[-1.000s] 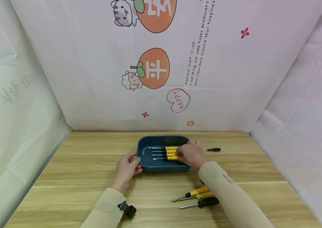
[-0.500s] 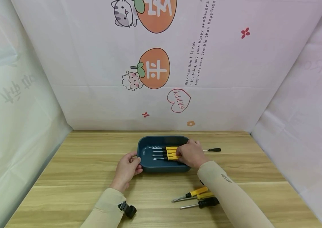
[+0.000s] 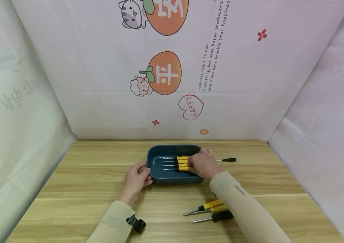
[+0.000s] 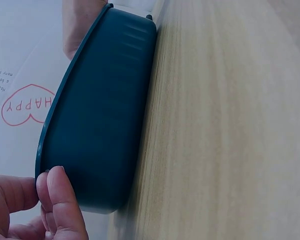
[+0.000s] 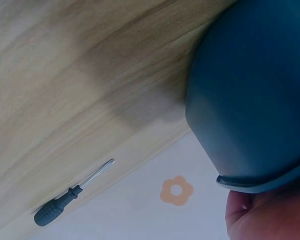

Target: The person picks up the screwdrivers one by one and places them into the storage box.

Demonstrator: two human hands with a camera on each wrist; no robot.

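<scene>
A dark blue rectangular tray stands on the table. Several screwdrivers with yellow handles lie side by side in it, blades to the left. My left hand pinches the tray's left end between thumb and fingers. In the left wrist view those fingers curl against the outer wall. Over the right end reaches my right hand, its thumb and fingers bent down around a yellow handle in the row. It hides the handle ends and the tray's right side. From the right wrist, the hand shows just beyond the tray's rim.
A small black-handled screwdriver lies right of the tray. Nearer, partly under my right forearm, are a yellow screwdriver, another yellow one and a black one. White printed sheets enclose the back and sides.
The right forearm has shifted very slightly to the left. Both hands, the tray and the screwdrivers otherwise keep their places.
</scene>
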